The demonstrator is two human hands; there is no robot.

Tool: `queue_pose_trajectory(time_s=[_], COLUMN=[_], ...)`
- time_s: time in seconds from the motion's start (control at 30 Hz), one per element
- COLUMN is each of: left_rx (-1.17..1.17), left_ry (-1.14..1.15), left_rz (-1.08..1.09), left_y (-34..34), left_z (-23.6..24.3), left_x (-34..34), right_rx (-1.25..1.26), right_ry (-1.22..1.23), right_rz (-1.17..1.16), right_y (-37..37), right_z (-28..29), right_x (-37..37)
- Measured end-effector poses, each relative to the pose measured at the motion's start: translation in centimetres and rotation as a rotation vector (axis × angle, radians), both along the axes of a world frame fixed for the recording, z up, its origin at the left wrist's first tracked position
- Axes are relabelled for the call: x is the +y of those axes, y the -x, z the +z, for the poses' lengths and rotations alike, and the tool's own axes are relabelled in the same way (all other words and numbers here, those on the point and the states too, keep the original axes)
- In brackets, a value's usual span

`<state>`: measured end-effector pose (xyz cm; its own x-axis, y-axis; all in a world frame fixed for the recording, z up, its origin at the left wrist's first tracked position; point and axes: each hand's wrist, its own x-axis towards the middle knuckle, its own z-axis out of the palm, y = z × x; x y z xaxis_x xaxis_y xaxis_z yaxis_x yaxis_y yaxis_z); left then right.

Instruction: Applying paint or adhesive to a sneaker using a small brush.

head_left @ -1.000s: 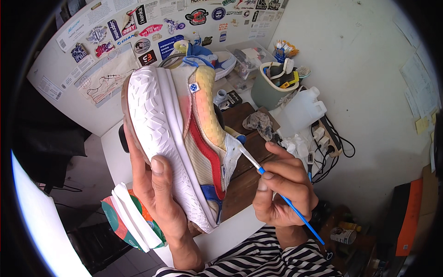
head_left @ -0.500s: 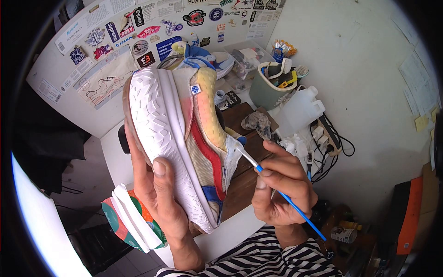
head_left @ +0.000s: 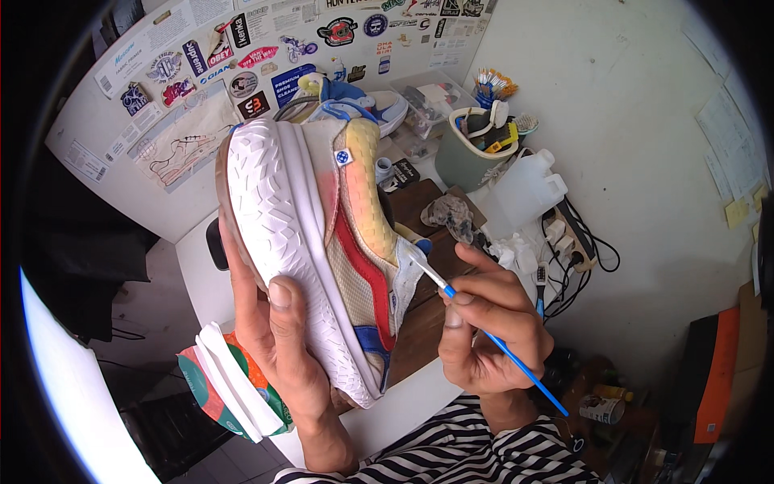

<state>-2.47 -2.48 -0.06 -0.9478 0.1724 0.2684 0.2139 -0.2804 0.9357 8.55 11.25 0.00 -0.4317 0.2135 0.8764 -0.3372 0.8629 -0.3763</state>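
Observation:
My left hand (head_left: 286,339) grips a sneaker (head_left: 359,266) upright on its end, its white patterned sole facing left and its side with yellow, red, blue and beige panels facing me. My right hand (head_left: 492,331) holds a slim blue-handled paintbrush (head_left: 512,355), whose pale tip touches the whitish panel (head_left: 407,274) on the sneaker's right edge. Below and left of my left hand is a green and orange package (head_left: 197,379) with white folded paper (head_left: 226,379) on it.
A wooden board (head_left: 427,306) lies on a white desk, with a grey crumpled rag (head_left: 443,211), green bucket (head_left: 455,165), white jug (head_left: 520,198) and power strip (head_left: 580,230) with cables. Behind are another sneaker (head_left: 379,109), a clear bin (head_left: 431,93) and brushes (head_left: 492,85).
My right hand and the brush have shifted slightly up and left along the pale panel. The sneaker has moved very little in my left hand.

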Motion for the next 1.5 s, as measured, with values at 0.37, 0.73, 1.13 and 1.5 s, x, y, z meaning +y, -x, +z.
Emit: queue_pose_trajectory(time_s=[0.37, 0.73, 1.13, 1.5], left_rx=[0.048, 0.076, 0.069, 0.066], left_ry=[-0.023, -0.033, 0.003, 0.026], left_rz=[0.000, -0.017, -0.030, -0.048], left_y=[-0.2, 0.1, 0.8, 0.5], left_z=[0.1, 0.1, -0.9, -0.6], left_x=[0.1, 0.4, 0.7, 0.8], right_rx=[-0.048, -0.046, -0.062, 0.004], right_ry=[-0.030, -0.042, -0.037, 0.009], right_rz=[0.030, 0.019, -0.004, -0.018], right_y=[-0.5, -0.7, -1.1, -0.9], right_z=[0.1, 0.1, -0.8, -0.8], right_x=[-0.2, -0.8, 0.1, 0.9])
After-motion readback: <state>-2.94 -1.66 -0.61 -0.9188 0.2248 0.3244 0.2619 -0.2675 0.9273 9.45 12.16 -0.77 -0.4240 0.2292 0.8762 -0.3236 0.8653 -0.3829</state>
